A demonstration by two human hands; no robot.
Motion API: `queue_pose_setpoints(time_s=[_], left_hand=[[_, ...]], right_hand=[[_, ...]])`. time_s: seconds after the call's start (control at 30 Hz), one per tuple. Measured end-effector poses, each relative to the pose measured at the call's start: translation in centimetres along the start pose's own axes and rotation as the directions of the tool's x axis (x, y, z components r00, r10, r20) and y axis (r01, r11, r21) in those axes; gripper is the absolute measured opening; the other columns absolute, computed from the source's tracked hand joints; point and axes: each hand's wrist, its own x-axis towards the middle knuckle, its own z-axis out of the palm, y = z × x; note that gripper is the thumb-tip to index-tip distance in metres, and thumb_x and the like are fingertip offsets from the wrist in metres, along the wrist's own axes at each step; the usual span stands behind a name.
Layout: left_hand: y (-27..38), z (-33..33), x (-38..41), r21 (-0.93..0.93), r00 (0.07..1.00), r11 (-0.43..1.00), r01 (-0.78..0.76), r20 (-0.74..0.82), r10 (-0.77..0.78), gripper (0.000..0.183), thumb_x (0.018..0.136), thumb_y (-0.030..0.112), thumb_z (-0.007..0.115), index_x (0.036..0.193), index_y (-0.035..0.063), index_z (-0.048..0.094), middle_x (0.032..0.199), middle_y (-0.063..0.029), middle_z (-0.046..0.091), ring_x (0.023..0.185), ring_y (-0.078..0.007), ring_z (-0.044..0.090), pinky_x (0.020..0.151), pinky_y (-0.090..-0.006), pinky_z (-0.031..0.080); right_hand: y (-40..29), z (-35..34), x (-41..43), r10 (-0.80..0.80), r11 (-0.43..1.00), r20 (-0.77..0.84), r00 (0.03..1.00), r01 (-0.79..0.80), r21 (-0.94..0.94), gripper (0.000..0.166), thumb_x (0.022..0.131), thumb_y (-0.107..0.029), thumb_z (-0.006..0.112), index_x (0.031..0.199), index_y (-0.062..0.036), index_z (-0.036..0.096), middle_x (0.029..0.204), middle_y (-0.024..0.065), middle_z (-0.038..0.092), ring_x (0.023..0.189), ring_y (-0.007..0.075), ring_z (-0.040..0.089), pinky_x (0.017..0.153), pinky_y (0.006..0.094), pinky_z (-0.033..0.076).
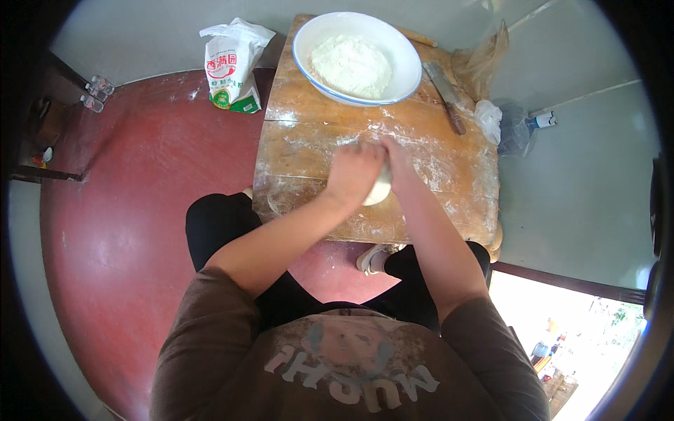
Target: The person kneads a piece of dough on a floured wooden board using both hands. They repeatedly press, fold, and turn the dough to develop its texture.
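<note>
On the floury wooden table [300,142] lies a pale piece of dough [378,193], partly hidden beneath my hands. My left hand [358,163] rests over its left side with curled fingers. Against its right side is my right hand [398,160], its fingertips close to those of the left. Both hands appear to grip the dough. Beyond them, at the table's far side, stands a white enamel basin [408,87] with a blue rim, holding a heap of white flour [352,66].
A cleaver [445,92] lies right of the basin, near a wooden stick [418,38]. Plastic bags [482,63] sit along the right wall. A flour sack [231,68] stands on the red floor left of the table; plastic bottles [99,92] are farther left.
</note>
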Motion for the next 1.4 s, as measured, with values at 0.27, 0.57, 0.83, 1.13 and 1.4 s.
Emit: queue_pose_setpoints(time_s=[0.27,0.57,0.83,1.13,1.4], left_hand=[[2.7,-4.1,-4.3,-0.269,0.908,0.926,0.266,0.392,-0.147,0.076,0.073,0.022,0.085,0.132,-0.0025,0.044,0.128,-0.0261,0.049,0.129,-0.0420,0.049,0.103,-0.0505,0.046],[-2.2,1.5,-1.1,-0.330,0.736,0.680,0.655,0.482,-0.475,0.057,0.080,0.020,0.079,0.124,-0.0046,0.053,0.119,-0.0265,0.066,0.109,-0.0417,0.068,0.091,-0.0491,0.056],[-3.9,3.0,1.6,-0.459,0.837,0.703,0.543,0.238,-0.492,0.044,0.077,0.026,0.080,0.112,0.0045,0.065,0.101,-0.0189,0.073,0.094,-0.0385,0.071,0.079,-0.0470,0.057],[3.4,-0.9,-2.9,-0.253,0.987,0.961,-0.108,-0.140,0.074,0.060,0.076,0.019,0.080,0.126,-0.0005,0.055,0.119,-0.0216,0.057,0.109,-0.0371,0.063,0.085,-0.0445,0.054],[1.4,1.2,-4.0,-0.426,0.933,0.849,0.312,0.306,-0.189,0.079,0.072,0.016,0.084,0.135,-0.0043,0.043,0.126,-0.0276,0.052,0.115,-0.0458,0.058,0.093,-0.0517,0.052]], right_hand=[[6.1,-0.8,-9.3,-0.777,0.466,-0.081,0.625,0.483,-0.741,0.021,0.091,-0.024,0.063,0.102,-0.0116,0.075,0.098,0.0091,0.070,0.094,0.0281,0.064,0.083,0.0394,0.051],[1.6,3.8,-1.9,-0.678,0.223,0.087,0.730,0.317,-0.922,0.021,0.092,-0.029,0.060,0.094,-0.0129,0.072,0.104,0.0114,0.070,0.098,0.0358,0.063,0.089,0.0468,0.051],[-1.3,4.7,2.6,-0.518,0.571,-0.248,0.819,0.115,-0.813,0.027,0.086,-0.037,0.065,0.086,-0.0117,0.073,0.101,0.0108,0.071,0.098,0.0317,0.067,0.087,0.0445,0.052],[-0.5,-2.6,-6.2,-0.207,0.900,-0.202,0.957,0.106,-0.422,0.030,0.085,-0.032,0.064,0.098,-0.0091,0.079,0.099,0.0143,0.075,0.088,0.0293,0.070,0.083,0.0390,0.053],[4.5,-1.0,-6.1,-0.783,0.389,-0.094,0.615,0.366,-0.846,0.018,0.089,-0.026,0.062,0.094,-0.0150,0.075,0.096,0.0074,0.071,0.092,0.0333,0.065,0.081,0.0455,0.054]])
